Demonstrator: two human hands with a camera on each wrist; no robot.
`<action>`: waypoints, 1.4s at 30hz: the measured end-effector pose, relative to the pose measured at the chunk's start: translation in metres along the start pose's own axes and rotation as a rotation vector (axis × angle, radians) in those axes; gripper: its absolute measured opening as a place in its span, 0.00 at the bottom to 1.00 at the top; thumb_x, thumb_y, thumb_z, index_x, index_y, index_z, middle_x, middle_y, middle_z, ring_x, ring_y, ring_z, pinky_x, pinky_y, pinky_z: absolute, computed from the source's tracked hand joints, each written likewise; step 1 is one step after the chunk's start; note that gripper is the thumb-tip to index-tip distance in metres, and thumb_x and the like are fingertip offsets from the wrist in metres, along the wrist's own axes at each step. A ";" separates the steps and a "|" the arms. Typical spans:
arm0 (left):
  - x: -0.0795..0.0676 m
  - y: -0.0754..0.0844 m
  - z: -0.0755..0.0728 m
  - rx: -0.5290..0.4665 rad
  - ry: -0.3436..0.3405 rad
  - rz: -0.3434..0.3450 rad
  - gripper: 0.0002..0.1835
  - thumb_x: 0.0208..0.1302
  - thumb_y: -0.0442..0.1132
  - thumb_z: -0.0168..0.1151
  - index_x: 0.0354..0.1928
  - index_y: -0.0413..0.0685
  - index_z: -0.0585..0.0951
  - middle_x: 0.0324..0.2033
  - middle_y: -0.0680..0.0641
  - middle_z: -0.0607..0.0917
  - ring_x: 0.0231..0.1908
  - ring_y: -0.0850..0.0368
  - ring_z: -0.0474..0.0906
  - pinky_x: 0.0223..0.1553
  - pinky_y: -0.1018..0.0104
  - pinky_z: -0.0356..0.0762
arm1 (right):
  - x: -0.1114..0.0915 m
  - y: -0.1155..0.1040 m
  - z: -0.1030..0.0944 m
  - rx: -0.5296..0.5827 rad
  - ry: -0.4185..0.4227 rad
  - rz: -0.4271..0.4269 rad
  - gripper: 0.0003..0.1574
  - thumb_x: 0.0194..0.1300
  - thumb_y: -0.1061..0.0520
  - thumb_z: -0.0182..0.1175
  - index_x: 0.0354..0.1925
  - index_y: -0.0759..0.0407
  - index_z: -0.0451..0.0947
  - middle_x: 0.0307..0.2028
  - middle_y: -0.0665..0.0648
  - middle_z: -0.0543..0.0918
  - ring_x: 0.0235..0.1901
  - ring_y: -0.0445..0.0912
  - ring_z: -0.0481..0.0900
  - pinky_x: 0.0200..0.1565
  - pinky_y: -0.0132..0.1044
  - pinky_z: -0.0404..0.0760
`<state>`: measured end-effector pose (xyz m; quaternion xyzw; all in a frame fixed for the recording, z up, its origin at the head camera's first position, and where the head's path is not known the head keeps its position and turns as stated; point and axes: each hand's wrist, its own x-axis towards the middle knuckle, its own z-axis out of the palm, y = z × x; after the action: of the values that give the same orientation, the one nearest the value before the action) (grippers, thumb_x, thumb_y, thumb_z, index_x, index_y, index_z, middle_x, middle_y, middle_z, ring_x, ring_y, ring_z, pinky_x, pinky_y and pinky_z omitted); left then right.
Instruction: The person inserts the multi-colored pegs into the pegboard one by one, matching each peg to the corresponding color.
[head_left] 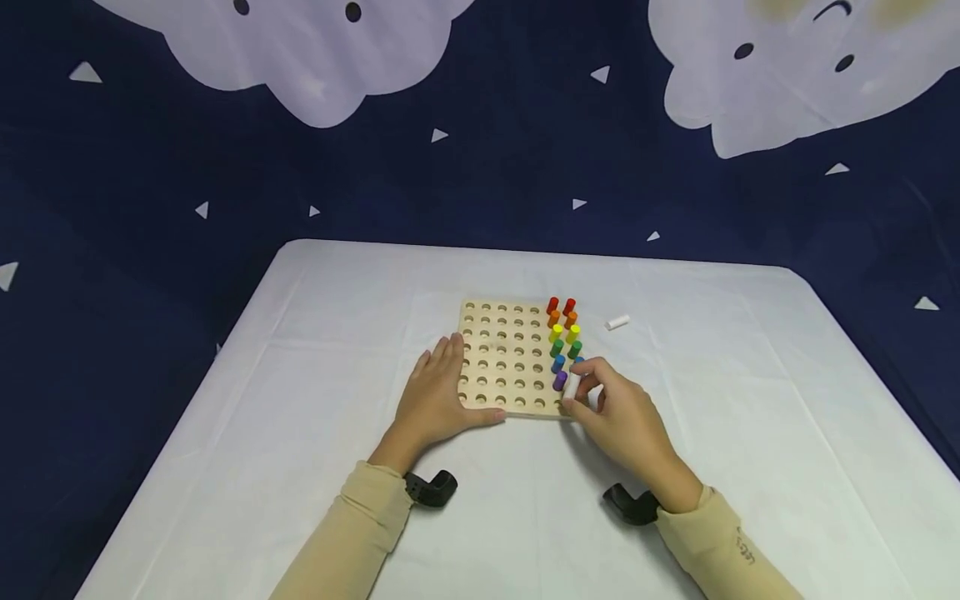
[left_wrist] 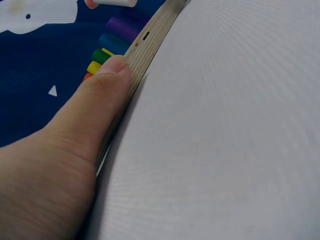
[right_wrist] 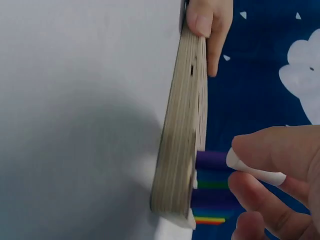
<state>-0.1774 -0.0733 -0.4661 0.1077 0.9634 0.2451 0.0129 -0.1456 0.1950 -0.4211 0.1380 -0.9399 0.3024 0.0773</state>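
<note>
A wooden pegboard with rows of round holes lies on the table. Two columns of coloured pegs, running from red at the far end to purple at the near end, stand upright along its right side. My left hand rests against the board's left side, fingers extended, its thumb on the near edge. Between thumb and fingers, my right hand pinches a white peg above the near right corner. That hand partly hides the right column's near pegs.
Another white peg lies on its side to the right of the board. A white cloth covers the table. Behind it hangs a dark blue backdrop with clouds and small white triangles.
</note>
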 end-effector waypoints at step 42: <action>-0.003 -0.002 -0.006 -0.004 -0.017 0.055 0.78 0.37 0.83 0.63 0.79 0.40 0.41 0.79 0.41 0.46 0.79 0.48 0.41 0.80 0.51 0.37 | -0.014 -0.015 0.002 -0.189 -0.127 -0.152 0.13 0.59 0.52 0.72 0.38 0.45 0.77 0.33 0.41 0.83 0.28 0.36 0.75 0.30 0.32 0.74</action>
<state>-0.1751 -0.0785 -0.4624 0.1363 0.9595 0.2461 0.0147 -0.1281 0.1847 -0.4179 0.2198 -0.9541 0.1964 0.0530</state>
